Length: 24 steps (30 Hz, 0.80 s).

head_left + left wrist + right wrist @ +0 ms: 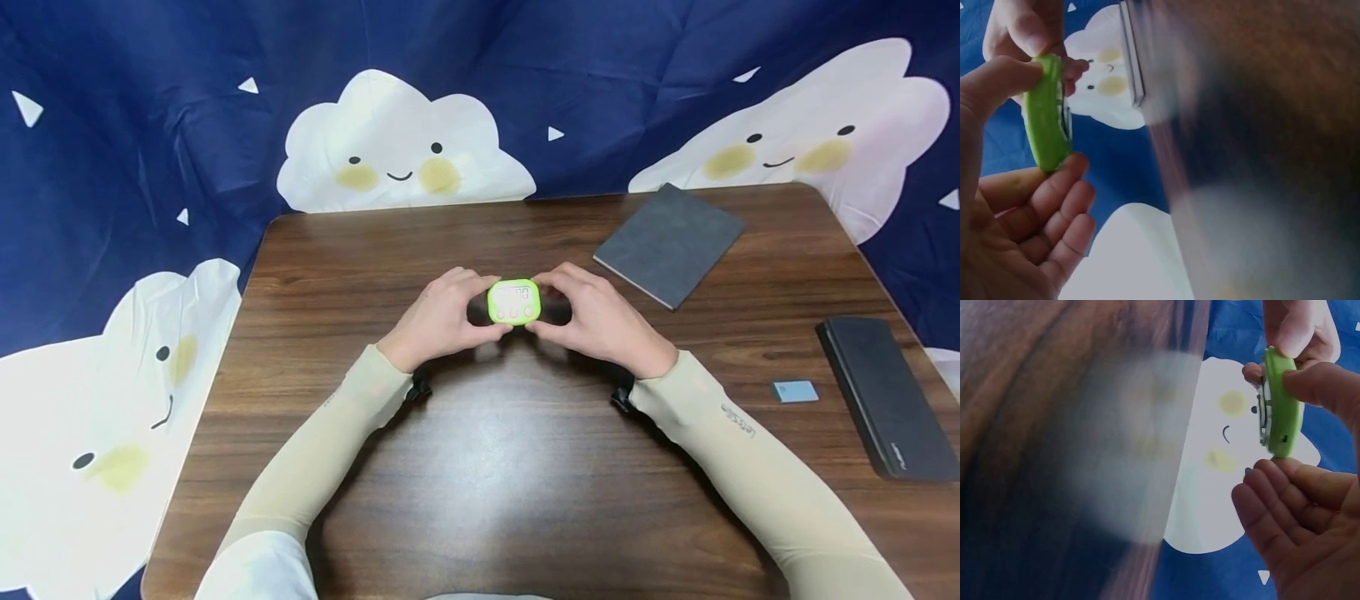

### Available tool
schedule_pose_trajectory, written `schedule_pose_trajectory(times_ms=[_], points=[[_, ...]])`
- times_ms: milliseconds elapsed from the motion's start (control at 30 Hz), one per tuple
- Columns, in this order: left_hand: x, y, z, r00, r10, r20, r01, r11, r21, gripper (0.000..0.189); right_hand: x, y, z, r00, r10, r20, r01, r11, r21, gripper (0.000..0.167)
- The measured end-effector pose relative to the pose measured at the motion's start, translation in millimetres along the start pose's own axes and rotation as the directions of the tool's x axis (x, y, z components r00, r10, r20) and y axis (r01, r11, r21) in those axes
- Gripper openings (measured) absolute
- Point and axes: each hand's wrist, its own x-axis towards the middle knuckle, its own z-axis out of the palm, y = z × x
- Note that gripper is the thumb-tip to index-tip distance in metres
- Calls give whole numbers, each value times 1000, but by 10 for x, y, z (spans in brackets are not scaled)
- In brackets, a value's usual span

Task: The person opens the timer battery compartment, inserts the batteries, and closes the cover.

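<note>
A small lime-green digital timer (513, 302) with a pale display and a row of round buttons is held above the table, its face toward the head camera. My left hand (448, 315) pinches its left side between thumb and forefinger, and my right hand (596, 317) pinches the right side the same way. Seen edge-on in the left wrist view, the timer (1047, 115) shows its green casing between thumb and fingertip. The right wrist view shows the timer's edge (1283, 403) too, with the other fingers of that hand spread beside it.
On the brown wooden table (315, 275) a dark grey notebook (671, 244) lies at the back right. A small light-blue box (796, 392) and a long black case (888, 396) lie at the right. Behind hangs a blue cloth (585, 75) with cloud faces.
</note>
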Motion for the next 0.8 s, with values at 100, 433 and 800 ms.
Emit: schedule_pose_trajectory(times_ms=[100,433,800], points=[[6,-2,35,998,-28,52,26,999,25,73,7,22,30,998,36,50,-36,999,-6,58],[19,-28,97,991,-70,118,67,997,31,73,20,37,91,990,76,120,-76,997,-10,57],[25,-33,134,980,-81,181,78,997,25,67,30,48,167,976,117,185,-115,993,-25,55]])
